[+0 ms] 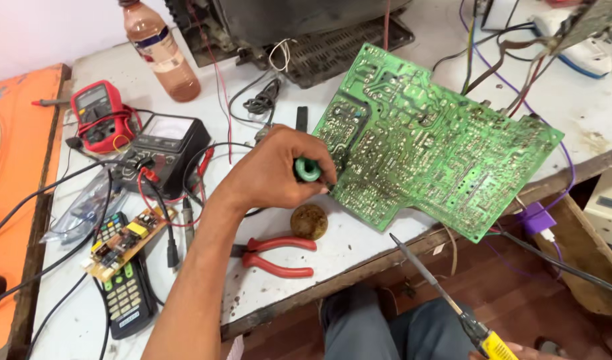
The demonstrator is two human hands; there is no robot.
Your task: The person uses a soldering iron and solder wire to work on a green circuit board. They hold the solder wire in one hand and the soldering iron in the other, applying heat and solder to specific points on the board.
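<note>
A large green circuit board (426, 140) lies solder-side up on the white workbench (359, 240), its near corner overhanging the edge. My left hand (279, 170) is closed around a green-handled tool (308, 170), whose tip touches the board's left edge. My right hand (526, 351) shows only at the bottom edge and holds a yellow-handled soldering iron (446, 300). Its tip points up toward the board's lower edge without touching it. A round brown tin (309, 221) sits just below my left hand.
Red-handled pliers (276, 255) lie near the front edge. On the left are a black analog meter (163, 150), a red multimeter (99, 117), a remote control (123, 283) with a small circuit board (126, 240) on it, and a plastic bottle (161, 50). Wires trail at top right.
</note>
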